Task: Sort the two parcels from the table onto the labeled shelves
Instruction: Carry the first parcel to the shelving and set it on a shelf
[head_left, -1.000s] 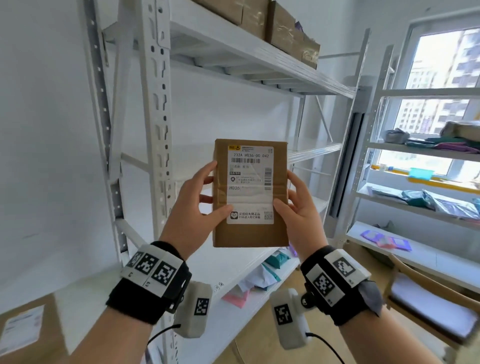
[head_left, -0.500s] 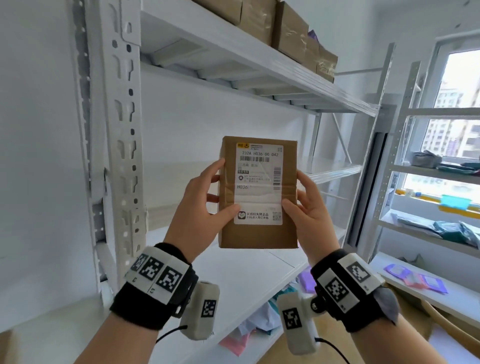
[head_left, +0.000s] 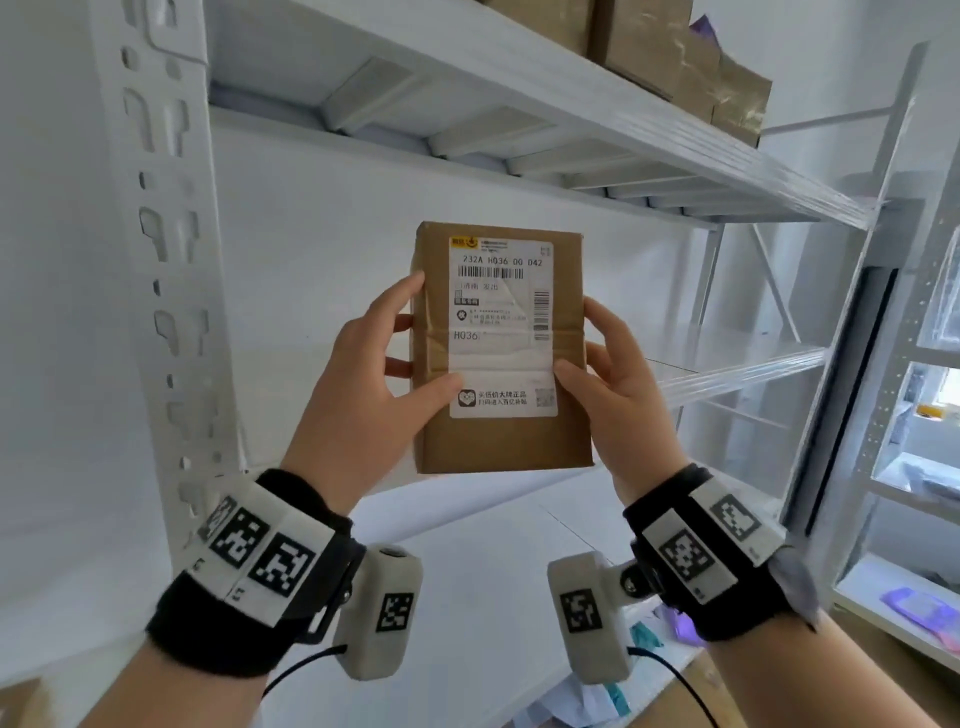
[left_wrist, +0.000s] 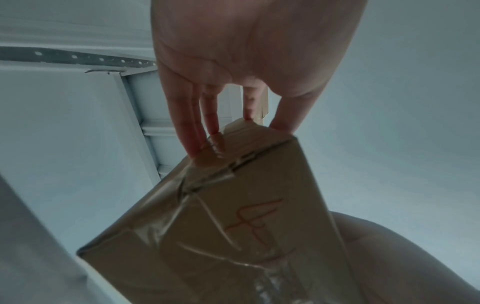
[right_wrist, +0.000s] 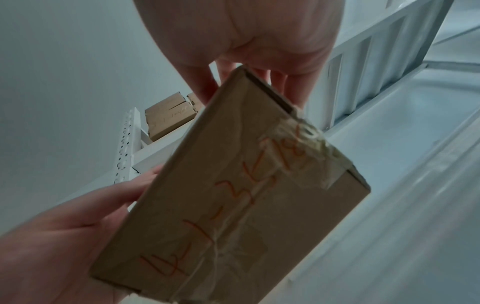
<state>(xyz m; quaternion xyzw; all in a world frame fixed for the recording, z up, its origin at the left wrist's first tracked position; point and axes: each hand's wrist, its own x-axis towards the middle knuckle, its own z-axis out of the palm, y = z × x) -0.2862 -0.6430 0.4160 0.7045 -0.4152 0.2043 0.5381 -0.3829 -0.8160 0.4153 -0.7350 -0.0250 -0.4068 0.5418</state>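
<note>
A brown cardboard parcel (head_left: 501, 431) with a white shipping label reading H036 is held upright in front of the white metal rack. My left hand (head_left: 374, 384) grips its left edge, thumb on the label side and fingers behind. My right hand (head_left: 613, 384) grips the right edge the same way. The left wrist view shows the parcel (left_wrist: 246, 226) from below, taped, with red handwriting on its back. In the right wrist view the parcel (right_wrist: 233, 195) shows that red writing too. Behind the parcel lies a bare white shelf (head_left: 467, 530), with the top shelf (head_left: 519, 104) above.
Brown boxes (head_left: 675, 57) stand on the top shelf. A perforated white upright (head_left: 166, 260) rises at the left. A second rack (head_left: 924, 467) with soft packages stands at the right by the window. Coloured mailers (head_left: 644, 634) lie on a lower shelf. A cardboard corner (head_left: 21, 706) shows bottom left.
The view has turned left and upward toward the rack. The parcel, still in both hands, now sits higher and nearer the open shelf; the window has slid out to the right.
</note>
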